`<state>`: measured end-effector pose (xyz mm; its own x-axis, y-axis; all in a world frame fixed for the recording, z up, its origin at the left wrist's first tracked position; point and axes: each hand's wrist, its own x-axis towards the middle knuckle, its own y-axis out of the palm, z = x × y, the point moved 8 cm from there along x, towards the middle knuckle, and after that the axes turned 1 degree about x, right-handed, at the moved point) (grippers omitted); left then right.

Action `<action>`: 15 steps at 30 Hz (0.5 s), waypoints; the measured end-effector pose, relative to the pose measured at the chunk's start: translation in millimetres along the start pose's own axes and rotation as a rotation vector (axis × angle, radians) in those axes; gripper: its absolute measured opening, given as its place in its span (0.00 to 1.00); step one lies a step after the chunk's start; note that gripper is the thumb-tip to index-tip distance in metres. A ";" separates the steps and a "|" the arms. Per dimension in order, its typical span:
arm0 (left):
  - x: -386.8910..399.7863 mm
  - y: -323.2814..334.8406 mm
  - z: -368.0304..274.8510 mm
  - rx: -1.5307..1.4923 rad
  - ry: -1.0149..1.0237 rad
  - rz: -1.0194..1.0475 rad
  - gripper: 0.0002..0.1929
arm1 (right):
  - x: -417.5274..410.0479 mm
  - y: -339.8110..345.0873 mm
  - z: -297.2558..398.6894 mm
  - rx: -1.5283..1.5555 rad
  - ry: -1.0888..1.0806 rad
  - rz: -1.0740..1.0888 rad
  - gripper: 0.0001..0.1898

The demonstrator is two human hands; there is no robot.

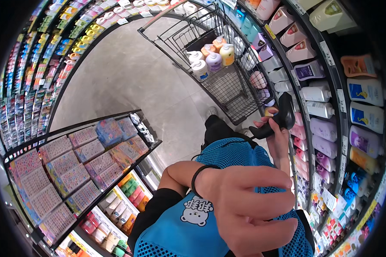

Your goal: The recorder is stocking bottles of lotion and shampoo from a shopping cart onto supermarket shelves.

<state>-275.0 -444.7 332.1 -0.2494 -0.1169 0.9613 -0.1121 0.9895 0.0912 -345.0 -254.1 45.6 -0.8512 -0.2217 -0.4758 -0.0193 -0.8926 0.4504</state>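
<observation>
My left hand (pixel 254 208), with a black band at the wrist, is large and close to the camera, back of the hand showing. Its fingers are bent, and the palm side is hidden, so whether it holds anything cannot be told. My right hand (pixel 276 141) grips a black handheld scanner (pixel 284 112) at the edge of the right-hand shelves. Ahead of me stands a black wire shopping cart (pixel 231 109). Several pump bottles stand grouped in it: white (pixel 199 69), purple (pixel 214 61), yellow (pixel 227 54) and orange (pixel 218 42).
Shelves (pixel 333 102) of body wash bottles curve along the right, close to the cart and scanner. A black-framed display rack (pixel 148 148) with packets of stickers stands at the left. Beyond the grey floor (pixel 115 74), more stocked shelves (pixel 51 51) line the far left.
</observation>
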 end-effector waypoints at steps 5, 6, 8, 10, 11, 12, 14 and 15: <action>8.5 -40.8 15.5 0.068 -0.489 -0.308 0.07 | 19.4 27.2 -11.6 0.000 -0.011 -0.045 0.19; 7.1 -48.7 22.7 0.038 -0.577 -0.297 0.06 | 22.8 32.6 -14.4 0.005 -0.015 -0.041 0.19; 13.0 -62.5 34.0 0.002 -0.525 -0.258 0.07 | 30.5 43.2 -18.7 0.014 -0.019 -0.039 0.19; 17.3 -68.2 37.0 -0.034 -0.474 -0.212 0.09 | 35.6 49.1 -24.0 0.036 0.002 -0.047 0.20; 16.8 -73.3 38.5 -0.091 -0.484 -0.243 0.09 | 37.4 52.8 -26.3 0.042 0.002 -0.046 0.20; 14.7 -78.1 39.7 -0.142 -0.488 -0.279 0.10 | 41.0 56.4 -29.2 0.055 0.005 -0.036 0.20; 10.8 -76.9 43.0 -0.376 -0.506 -0.292 0.11 | 43.7 62.2 -30.8 0.069 0.006 -0.009 0.20; 11.9 -72.8 49.6 -0.622 -0.525 -0.287 0.12 | 42.8 59.7 -32.1 0.079 0.016 -0.042 0.20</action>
<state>-317.5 -522.3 324.0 -0.7214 -0.2424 0.6487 0.2695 0.7646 0.5855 -365.7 -329.5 27.9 -0.8404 -0.1914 -0.5071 -0.0967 -0.8676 0.4877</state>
